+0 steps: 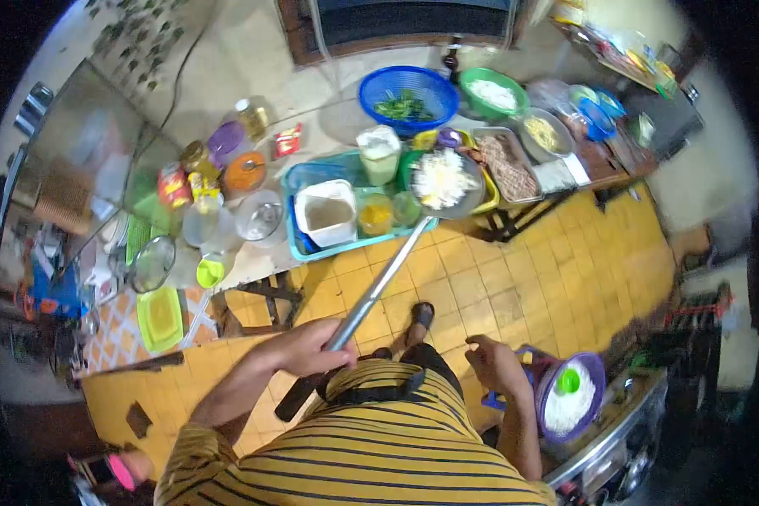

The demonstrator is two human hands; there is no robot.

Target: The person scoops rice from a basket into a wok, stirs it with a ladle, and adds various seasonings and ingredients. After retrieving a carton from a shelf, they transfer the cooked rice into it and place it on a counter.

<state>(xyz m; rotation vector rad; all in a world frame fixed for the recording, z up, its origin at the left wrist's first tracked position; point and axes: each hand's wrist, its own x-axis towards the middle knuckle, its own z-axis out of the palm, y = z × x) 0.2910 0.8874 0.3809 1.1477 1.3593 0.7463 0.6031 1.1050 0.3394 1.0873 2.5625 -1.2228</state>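
Observation:
My left hand (316,347) is closed around the long metal handle of a skimmer (371,295) with a dark grip end. The skimmer's round head reaches over the right end of a light blue tray and carries a heap of white shredded food (443,179). Beside my body on the right, my right hand (496,368) hangs over the floor with its fingers apart and nothing in them. Near that hand stands a purple basin (599,403) of white powder, with a green scoop (568,381) in it.
On the table are the blue tray (293,244) with a white container (325,212), a blue basket (408,84) of greens, a green basket (521,94) and an orange bowl (244,172). A glass case (101,143) stands at left. Yellow tiles (481,278) cover the floor.

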